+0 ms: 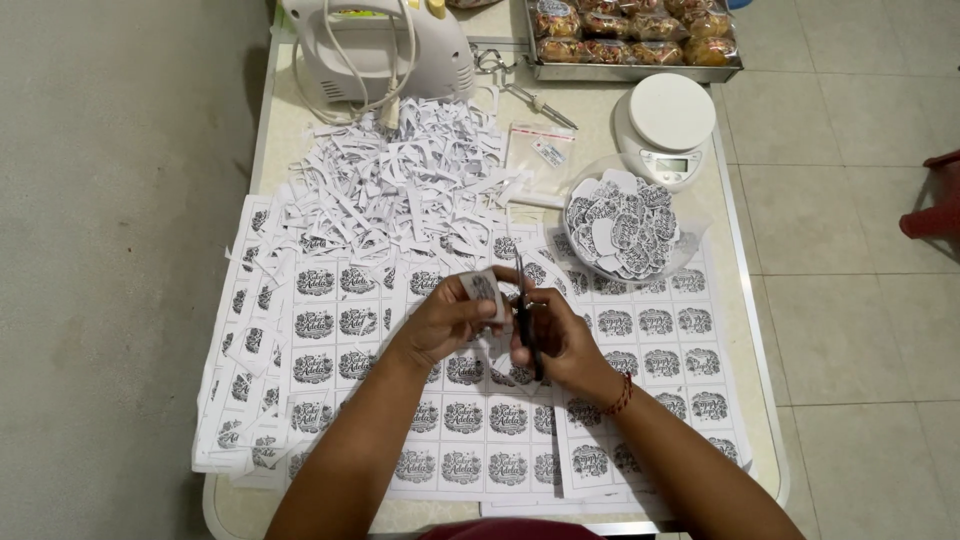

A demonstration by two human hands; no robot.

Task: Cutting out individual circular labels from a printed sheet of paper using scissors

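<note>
Printed label sheets (660, 360) cover the table (745, 420) under my hands. Behind them lies a heap of paper offcuts (400, 180); right of it, a bowl of cut labels (622, 228); behind that, a kitchen scale (668, 125).

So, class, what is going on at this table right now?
A person is cutting printed labels. The left hand holds a small paper label, and the right hand works scissors at it. Uncut label sheets cover the table. Paper scraps are heaped behind, and a bowl holds cut labels beside a white scale.
</note>
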